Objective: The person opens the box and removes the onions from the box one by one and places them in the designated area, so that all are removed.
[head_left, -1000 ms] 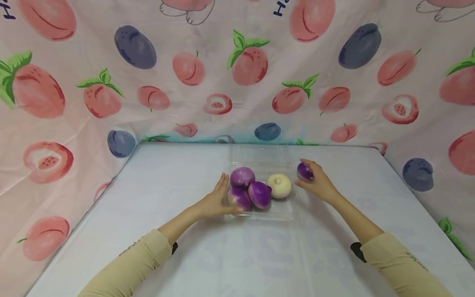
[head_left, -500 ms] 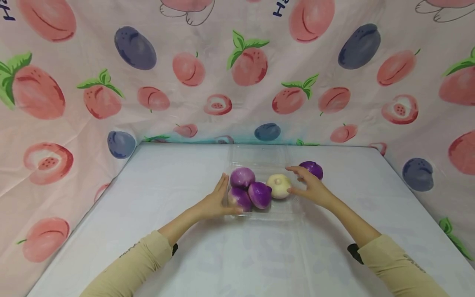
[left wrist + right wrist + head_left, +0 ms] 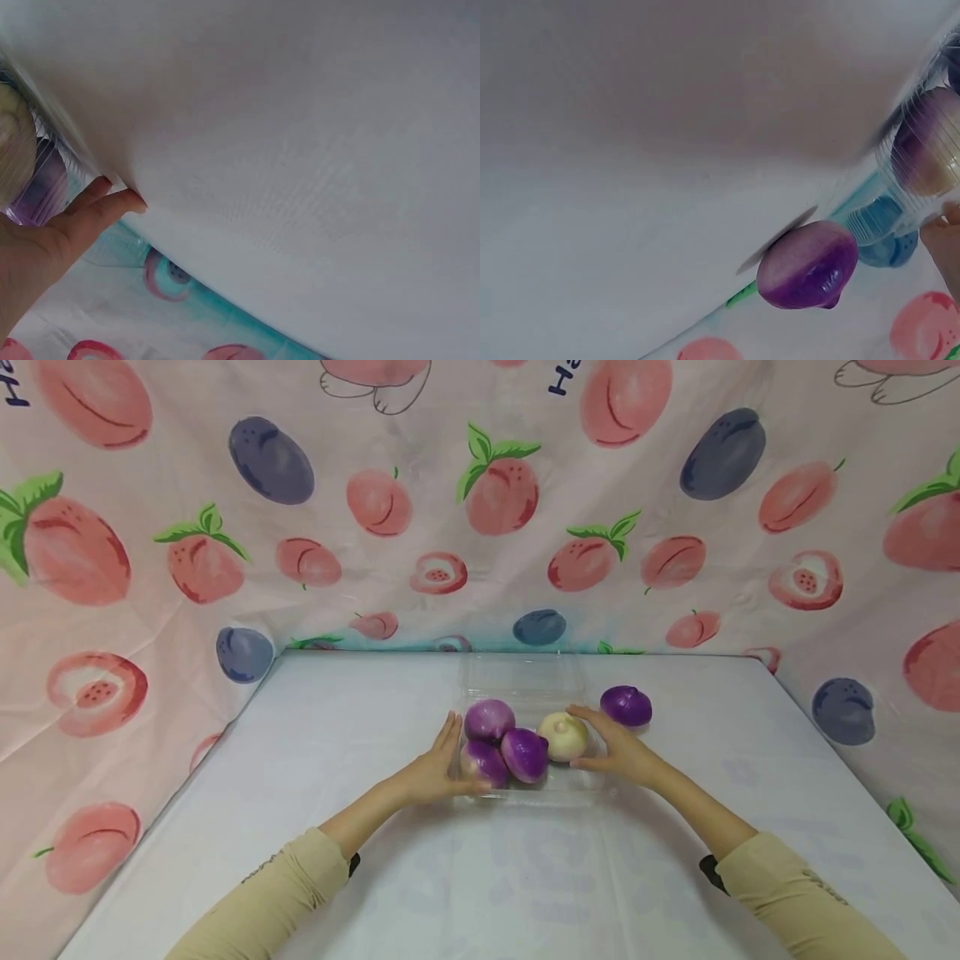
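Note:
In the head view, a clear plastic box (image 3: 562,783) holds three purple onions, one of them the front purple onion (image 3: 525,755), and a pale yellow-white onion (image 3: 563,737) at the right. My left hand (image 3: 431,770) rests against the box's left side, fingers straight and thumb along the front edge. Thumb and fingers of my right hand (image 3: 618,747) are round the pale onion, at its front and back. Another purple onion (image 3: 626,705) lies on the table behind that hand, outside the box; the right wrist view shows this loose onion (image 3: 808,264) too.
The box's clear lid (image 3: 521,672) lies folded back behind it. White cloth covers the table (image 3: 360,718). A fruit-print curtain (image 3: 480,585) hangs along the back and both sides.
My right hand has let go of the purple onion to the right of the box and moved left to the pale onion. The left hand has stayed at the box.

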Tool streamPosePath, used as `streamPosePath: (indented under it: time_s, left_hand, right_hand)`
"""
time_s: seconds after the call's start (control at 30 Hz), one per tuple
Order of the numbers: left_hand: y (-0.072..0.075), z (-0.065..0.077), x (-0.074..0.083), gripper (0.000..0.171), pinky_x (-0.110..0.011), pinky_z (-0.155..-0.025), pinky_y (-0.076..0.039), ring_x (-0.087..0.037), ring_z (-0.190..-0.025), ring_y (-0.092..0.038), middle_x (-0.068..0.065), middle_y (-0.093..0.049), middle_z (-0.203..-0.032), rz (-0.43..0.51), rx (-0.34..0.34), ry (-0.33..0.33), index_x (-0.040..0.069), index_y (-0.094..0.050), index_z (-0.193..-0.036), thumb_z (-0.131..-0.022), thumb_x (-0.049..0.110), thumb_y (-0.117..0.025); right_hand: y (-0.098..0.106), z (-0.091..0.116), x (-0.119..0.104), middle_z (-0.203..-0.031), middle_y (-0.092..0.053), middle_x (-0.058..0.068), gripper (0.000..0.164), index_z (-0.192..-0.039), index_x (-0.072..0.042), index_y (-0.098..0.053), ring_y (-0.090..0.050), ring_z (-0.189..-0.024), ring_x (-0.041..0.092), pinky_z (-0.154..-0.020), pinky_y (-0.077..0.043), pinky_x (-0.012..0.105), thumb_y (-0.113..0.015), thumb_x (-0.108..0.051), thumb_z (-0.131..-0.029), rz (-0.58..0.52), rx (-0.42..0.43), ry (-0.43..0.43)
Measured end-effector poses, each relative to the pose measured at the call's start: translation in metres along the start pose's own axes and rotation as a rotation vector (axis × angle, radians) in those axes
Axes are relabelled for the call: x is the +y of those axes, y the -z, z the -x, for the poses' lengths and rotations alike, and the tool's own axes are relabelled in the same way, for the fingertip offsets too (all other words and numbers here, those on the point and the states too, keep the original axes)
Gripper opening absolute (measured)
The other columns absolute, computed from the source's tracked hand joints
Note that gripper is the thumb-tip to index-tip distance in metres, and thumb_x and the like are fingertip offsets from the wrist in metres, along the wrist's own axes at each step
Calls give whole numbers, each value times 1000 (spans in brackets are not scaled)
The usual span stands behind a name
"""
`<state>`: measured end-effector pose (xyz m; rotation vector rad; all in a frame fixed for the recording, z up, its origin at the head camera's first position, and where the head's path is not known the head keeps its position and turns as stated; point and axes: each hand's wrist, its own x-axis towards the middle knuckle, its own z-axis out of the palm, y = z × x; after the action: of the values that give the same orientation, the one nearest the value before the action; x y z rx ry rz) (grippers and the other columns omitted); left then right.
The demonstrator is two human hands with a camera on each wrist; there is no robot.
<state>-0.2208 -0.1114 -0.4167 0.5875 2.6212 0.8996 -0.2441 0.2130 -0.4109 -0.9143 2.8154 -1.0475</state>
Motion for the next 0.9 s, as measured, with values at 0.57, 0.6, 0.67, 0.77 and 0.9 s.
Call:
streamPosePath:
  time_s: [0.57,0.6,0.67,0.77,0.9]
  left_hand:
    - [0,0,1,123,-53,-112,-28,-43,-140,-21,-14,20,-157,3,-8,-10,6,13,-150,-75,65,-65]
    - [0,0,1,123,-52,-112,-27,-42,-141,-19,-14,19,-157,5,-5,-14,6,13,-150,-75,65,-65]
    - [0,0,1,123,-52,-112,-26,-42,-141,-17,-14,20,-157,9,0,-18,5,12,-150,-75,65,-65]
    - [0,0,1,124,-52,-113,-25,-41,-142,-16,-14,20,-156,17,-6,-18,5,13,-149,-74,65,-66]
    - [-1,1,1,124,-52,-114,-24,-40,-143,-13,-14,21,-156,17,-8,-14,5,13,-149,-74,64,-66]
  right_hand:
    - [-10,-1,-5,-139,-41,31,74,-135,10,-39,-35,-131,47,-109,-30,58,-77,-11,-75,92,50,-13]
    - [-11,-1,-5,-139,-41,31,75,-135,11,-39,-36,-131,48,-109,-30,58,-78,-11,-75,105,53,-7]
    - [-11,-1,-6,-138,-42,32,75,-134,11,-39,-36,-130,49,-108,-31,59,-78,-10,-74,119,59,0]
    - [-11,-1,-7,-138,-41,33,75,-133,12,-40,-36,-130,49,-108,-30,59,-79,-10,-73,127,55,-10]
    - [-13,-1,-7,-139,-40,33,77,-134,12,-39,-35,-130,49,-109,-29,58,-79,-11,-72,145,39,-24]
